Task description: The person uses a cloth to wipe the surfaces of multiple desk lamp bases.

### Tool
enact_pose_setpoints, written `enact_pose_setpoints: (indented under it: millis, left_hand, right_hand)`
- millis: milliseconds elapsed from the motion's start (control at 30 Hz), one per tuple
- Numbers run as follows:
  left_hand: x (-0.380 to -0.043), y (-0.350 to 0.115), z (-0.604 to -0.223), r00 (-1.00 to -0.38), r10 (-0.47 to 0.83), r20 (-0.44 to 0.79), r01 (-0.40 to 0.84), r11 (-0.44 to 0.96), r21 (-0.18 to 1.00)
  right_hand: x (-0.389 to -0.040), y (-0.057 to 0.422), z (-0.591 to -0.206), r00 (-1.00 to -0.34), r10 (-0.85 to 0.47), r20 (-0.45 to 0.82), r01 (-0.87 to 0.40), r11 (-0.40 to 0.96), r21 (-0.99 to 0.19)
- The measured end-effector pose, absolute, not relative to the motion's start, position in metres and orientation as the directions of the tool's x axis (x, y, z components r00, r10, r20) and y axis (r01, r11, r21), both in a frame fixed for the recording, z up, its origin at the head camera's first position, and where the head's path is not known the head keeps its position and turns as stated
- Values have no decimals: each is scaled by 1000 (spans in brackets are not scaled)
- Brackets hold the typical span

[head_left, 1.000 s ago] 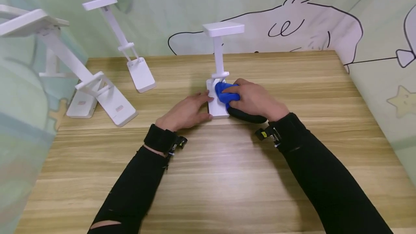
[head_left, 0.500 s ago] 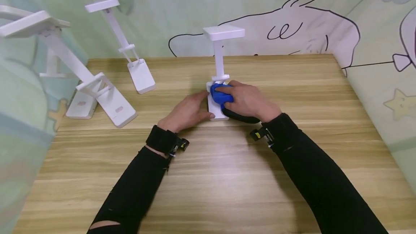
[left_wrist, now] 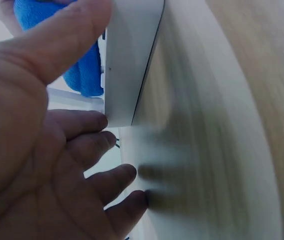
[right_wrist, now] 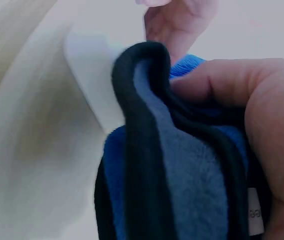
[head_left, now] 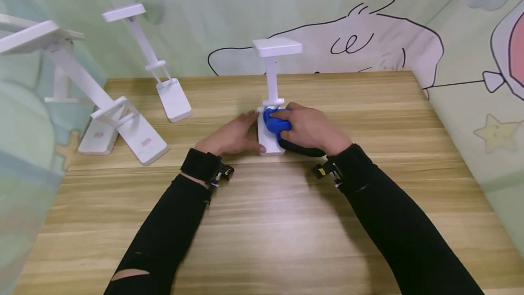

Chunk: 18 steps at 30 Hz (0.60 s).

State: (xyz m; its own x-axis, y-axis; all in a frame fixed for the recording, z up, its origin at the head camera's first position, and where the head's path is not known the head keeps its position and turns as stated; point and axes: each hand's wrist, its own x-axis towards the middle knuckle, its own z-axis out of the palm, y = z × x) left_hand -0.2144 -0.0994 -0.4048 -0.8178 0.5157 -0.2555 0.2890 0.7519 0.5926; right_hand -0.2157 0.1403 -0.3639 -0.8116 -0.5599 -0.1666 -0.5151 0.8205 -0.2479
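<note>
A white desk lamp (head_left: 272, 72) stands upright at the middle of the table, its flat base (head_left: 268, 144) toward me. My right hand (head_left: 313, 127) grips a bunched blue cloth (head_left: 277, 125) and presses it on the top of that base. In the right wrist view, a black-edged fold of the cloth (right_wrist: 192, 175) with a grey-blue face hangs below the thumb. My left hand (head_left: 231, 134) rests along the base's left side. The left wrist view shows its thumb and index finger touching the base (left_wrist: 129, 65), the other fingers loosely extended beside it.
At the left stand more white desk lamps: one at the back (head_left: 173, 100), one nearer (head_left: 143, 139), and another partly behind it (head_left: 98, 137). Their arms lean left. A printed wall covering (head_left: 184, 26) rises behind the wooden table (head_left: 262, 240).
My right hand has moved the cloth slightly left across the lamp base, and it stays there. My left fingers have shifted a little along the base's side. The head view has tilted slightly.
</note>
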Motion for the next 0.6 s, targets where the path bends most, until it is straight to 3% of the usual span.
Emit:
enact_pose_setpoints:
  millis: [133, 400, 600]
  left_hand:
    - [-216, -100, -407, -816, 519, -254, 303, 759, 576]
    - [-212, -100, -408, -816, 541, -203, 342, 736, 584]
    - [-212, -99, -408, -808, 557, -190, 360, 722, 591]
  right_hand:
    - [-219, 142, -373, -810, -557, -184, -499, 819, -284]
    - [-218, 154, -362, -723, -645, -247, -546, 753, -366]
    - [-218, 143, -365, -791, -581, -195, -524, 806, -277]
